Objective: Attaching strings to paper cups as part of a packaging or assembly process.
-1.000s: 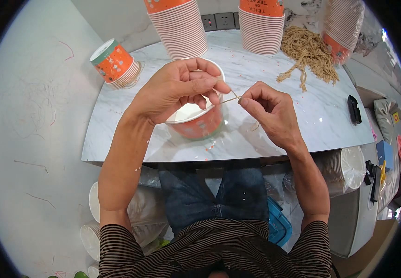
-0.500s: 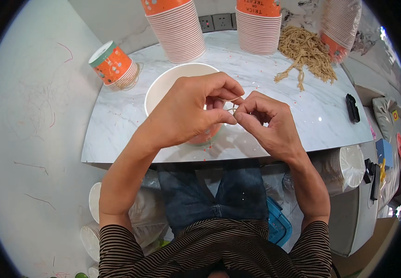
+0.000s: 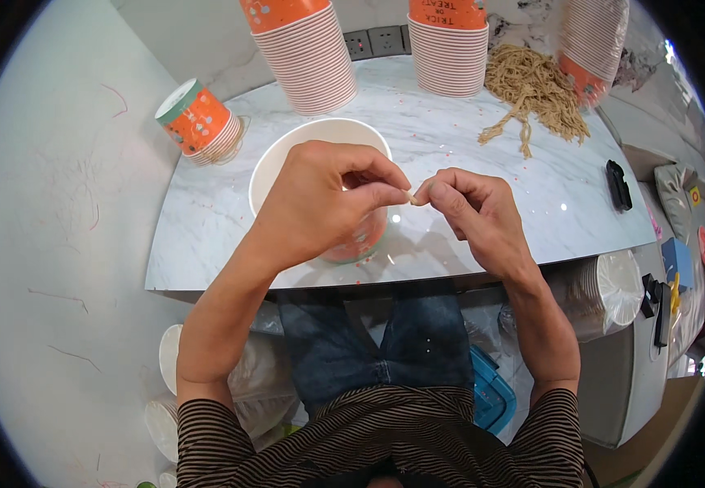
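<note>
A short piece of tan cord shows between my fingertips; most of it is hidden by the fingers. My left hand pinches one side of it with thumb and forefinger. From the other side, the thumb and forefinger of my right hand are closed on it, the other fingers curled. Behind and below my left hand stands a large paper bucket, white inside, orange and green outside. Its mouth faces up, and my left hand covers part of it.
Two tall stacks of orange paper buckets stand at the back. Between the right stack and a wrapped stack lies a heap of tan cords. A tilted orange bucket sits far left, a black object at right.
My hands have drawn slightly apart. The loop of cord seen between them before has shrunk to a small tight bit at the fingertips. The view has shifted a little.
</note>
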Action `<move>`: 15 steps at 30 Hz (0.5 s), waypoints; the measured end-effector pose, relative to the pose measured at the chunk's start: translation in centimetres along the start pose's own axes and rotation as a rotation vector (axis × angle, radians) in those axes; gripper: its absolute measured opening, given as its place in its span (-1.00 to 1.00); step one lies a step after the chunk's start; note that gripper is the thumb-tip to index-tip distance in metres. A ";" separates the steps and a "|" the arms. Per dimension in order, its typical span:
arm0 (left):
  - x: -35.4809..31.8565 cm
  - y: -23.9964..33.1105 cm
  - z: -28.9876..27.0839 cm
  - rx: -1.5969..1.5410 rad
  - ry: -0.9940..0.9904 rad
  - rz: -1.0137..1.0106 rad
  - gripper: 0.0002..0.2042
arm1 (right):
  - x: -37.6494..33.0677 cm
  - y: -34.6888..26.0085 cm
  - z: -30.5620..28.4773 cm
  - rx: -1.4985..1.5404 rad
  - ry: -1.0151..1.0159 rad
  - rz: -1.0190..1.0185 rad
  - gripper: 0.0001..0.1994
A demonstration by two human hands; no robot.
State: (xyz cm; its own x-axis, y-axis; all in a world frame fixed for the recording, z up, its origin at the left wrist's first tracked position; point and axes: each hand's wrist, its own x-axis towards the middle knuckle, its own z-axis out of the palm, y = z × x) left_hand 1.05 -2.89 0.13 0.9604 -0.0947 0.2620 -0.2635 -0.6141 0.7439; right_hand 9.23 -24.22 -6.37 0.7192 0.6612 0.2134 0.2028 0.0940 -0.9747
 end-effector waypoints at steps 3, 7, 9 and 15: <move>0.2 -0.9 -0.5 -0.171 -0.002 -0.080 -0.88 | 0.1 0.8 0.8 0.085 0.045 0.022 -0.76; 0.3 -0.8 -1.0 -0.330 -0.016 -0.159 -0.86 | 0.4 1.2 1.2 0.200 0.002 0.019 -0.75; 0.2 -0.7 -1.0 -0.327 -0.019 -0.165 -0.84 | 0.7 0.1 1.9 0.154 0.018 0.056 -0.76; 0.0 -0.8 -1.1 -0.323 -0.009 -0.140 -0.83 | 1.7 0.8 2.9 0.153 0.106 -0.013 -0.78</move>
State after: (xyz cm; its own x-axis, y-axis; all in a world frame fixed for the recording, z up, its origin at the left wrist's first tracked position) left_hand 1.16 -1.55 0.26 0.9896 -0.0349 0.1395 -0.1430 -0.3423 0.9287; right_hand 8.73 -20.84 -7.00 0.7849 0.5778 0.2238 0.1145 0.2197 -0.9688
